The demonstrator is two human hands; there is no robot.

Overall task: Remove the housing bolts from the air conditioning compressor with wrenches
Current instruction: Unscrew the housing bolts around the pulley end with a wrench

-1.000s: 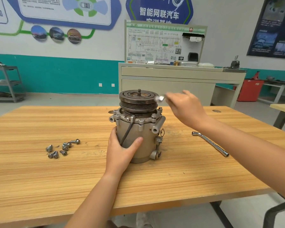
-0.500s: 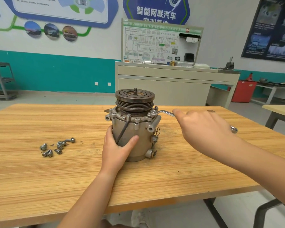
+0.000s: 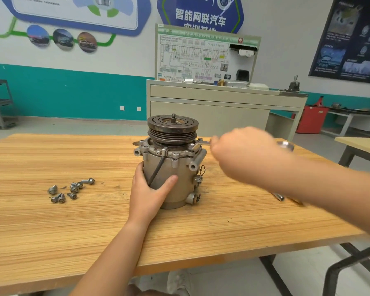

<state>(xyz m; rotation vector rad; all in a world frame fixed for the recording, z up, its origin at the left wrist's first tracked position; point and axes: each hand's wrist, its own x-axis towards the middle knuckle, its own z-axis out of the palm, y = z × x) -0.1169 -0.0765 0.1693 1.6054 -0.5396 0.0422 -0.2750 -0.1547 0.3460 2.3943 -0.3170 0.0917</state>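
"What's sitting on that wooden table (image 3: 51, 231)?"

"The compressor (image 3: 171, 174) is standing upright mid-table. Loose bolts (image 3: 71, 190) are lying at its nine o'clock and a bent bar (image 3: 279, 197) at four. A grey cabinet (image 3: 212, 107) is standing at twelve, with floor showing before it."

"And the hands?"

"The left hand (image 3: 150, 195) is wrapping the compressor's body. The right hand (image 3: 244, 154), blurred, is curling round a wrench (image 3: 203, 143) at two o'clock on the top flange. Both are working well back from the near edge."
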